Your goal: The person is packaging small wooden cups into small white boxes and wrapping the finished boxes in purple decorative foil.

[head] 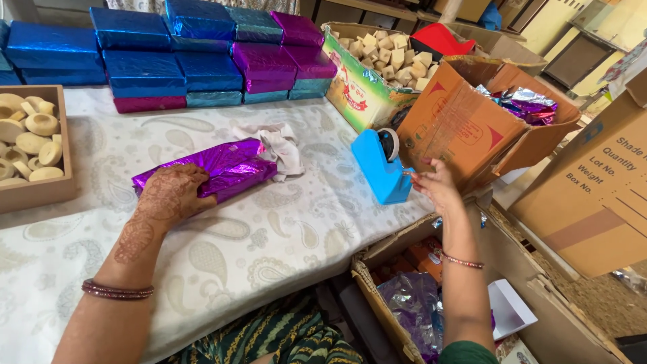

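Observation:
A box wrapped in shiny purple foil (219, 166) lies on the white paisley tablecloth (269, 236). My left hand (172, 192), patterned with henna, presses down on the near end of that box. My right hand (436, 185) reaches to the blue tape dispenser (379, 165) at the table's right edge; its fingertips pinch at the tape end by the dispenser's front. A crumpled white cloth (280, 145) lies just behind the purple box.
Stacked blue, teal and purple wrapped boxes (195, 57) line the back. A wooden tray of pale round pieces (30, 145) sits left. Cardboard boxes stand right: one with pale cubes (391, 57), one with foil sheets (522, 108), one below with purple foil (411, 307).

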